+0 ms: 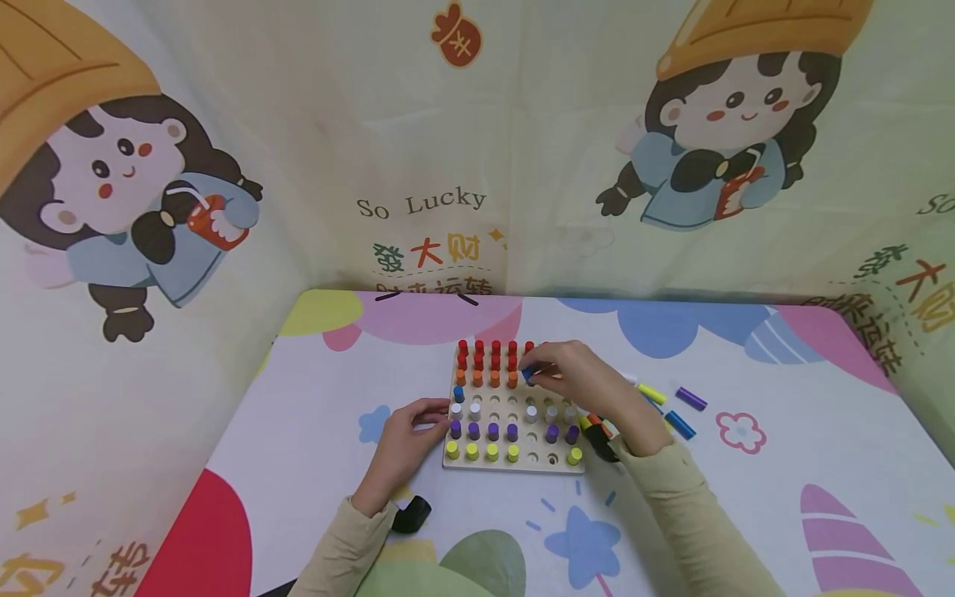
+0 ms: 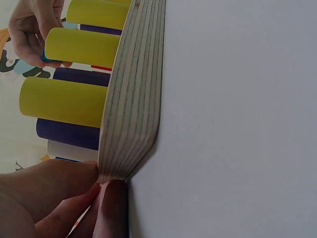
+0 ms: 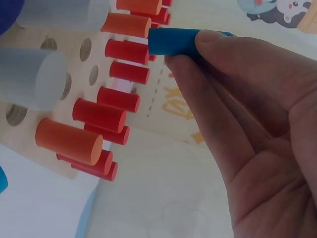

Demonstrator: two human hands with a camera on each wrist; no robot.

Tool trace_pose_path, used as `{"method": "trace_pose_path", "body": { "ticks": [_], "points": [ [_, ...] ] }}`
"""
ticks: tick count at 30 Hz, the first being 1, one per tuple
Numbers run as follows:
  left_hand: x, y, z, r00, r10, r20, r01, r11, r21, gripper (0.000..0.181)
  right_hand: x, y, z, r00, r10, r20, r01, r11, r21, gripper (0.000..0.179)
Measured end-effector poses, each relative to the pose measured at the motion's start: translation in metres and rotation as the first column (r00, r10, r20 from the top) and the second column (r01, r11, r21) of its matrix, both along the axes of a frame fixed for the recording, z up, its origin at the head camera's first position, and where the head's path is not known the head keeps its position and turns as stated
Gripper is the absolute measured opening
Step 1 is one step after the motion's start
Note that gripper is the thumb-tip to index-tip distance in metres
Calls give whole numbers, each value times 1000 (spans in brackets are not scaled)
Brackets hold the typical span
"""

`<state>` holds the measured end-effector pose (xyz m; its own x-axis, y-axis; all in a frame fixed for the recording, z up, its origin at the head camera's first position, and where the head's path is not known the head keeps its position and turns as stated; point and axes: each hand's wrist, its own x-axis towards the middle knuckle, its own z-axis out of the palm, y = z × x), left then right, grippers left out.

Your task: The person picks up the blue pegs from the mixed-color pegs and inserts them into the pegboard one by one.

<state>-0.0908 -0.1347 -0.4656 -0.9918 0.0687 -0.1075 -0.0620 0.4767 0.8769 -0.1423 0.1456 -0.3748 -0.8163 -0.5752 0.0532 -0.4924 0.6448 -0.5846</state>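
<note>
A wooden pegboard [image 1: 515, 468] lies on the table with rows of coloured pegs standing in its holes. My left hand [image 1: 406, 439] grips the board's near left corner, fingers and thumb against its layered edge [image 2: 133, 89]. Over the board's far right part, my right hand [image 1: 585, 377] pinches a blue peg [image 3: 171, 41] between thumb and fingertips, above the board. One blue peg [image 1: 458, 395] stands at the left end of a row with bare holes. Red pegs [image 1: 496, 362] and orange pegs [image 3: 69, 140] fill much of the far rows; white, purple and yellow pegs [image 2: 64, 101] stand nearer.
Right of the board lie several loose pegs, among them a yellow peg [image 1: 652, 394], a purple peg [image 1: 691, 399] and a blue peg [image 1: 680, 425]. More loose pegs are partly hidden by the right wrist. A printed curtain [image 1: 552, 249] hangs behind the table.
</note>
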Motion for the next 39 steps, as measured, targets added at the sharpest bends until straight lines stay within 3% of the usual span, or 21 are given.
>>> {"method": "trace_pose_path", "body": {
  "ticks": [9, 16, 24, 29, 39],
  "points": [
    [1, 2, 0, 1000, 1, -1, -1, 1000, -11, 29, -1, -7, -1, 999, 25, 46, -24, 1000, -14, 20],
    [2, 2, -2, 1000, -2, -6, 2, 1000, -11, 29, -3, -12, -4, 998, 53, 34, -52, 999, -15, 20],
    [2, 2, -1, 1000, 3, -3, -3, 1000, -4, 29, 0, -21, -3, 998, 17, 53, -19, 1000, 19, 22],
    [3, 3, 0, 1000, 0, -2, 0, 1000, -3, 29, 0, -26, -5, 999, 36, 16, -37, 999, 35, 20],
    [3, 3, 0, 1000, 5, 2, -5, 1000, -1, 29, -2, -37, -6, 997, 71, 26, -72, 997, 31, 17]
  ]
}}
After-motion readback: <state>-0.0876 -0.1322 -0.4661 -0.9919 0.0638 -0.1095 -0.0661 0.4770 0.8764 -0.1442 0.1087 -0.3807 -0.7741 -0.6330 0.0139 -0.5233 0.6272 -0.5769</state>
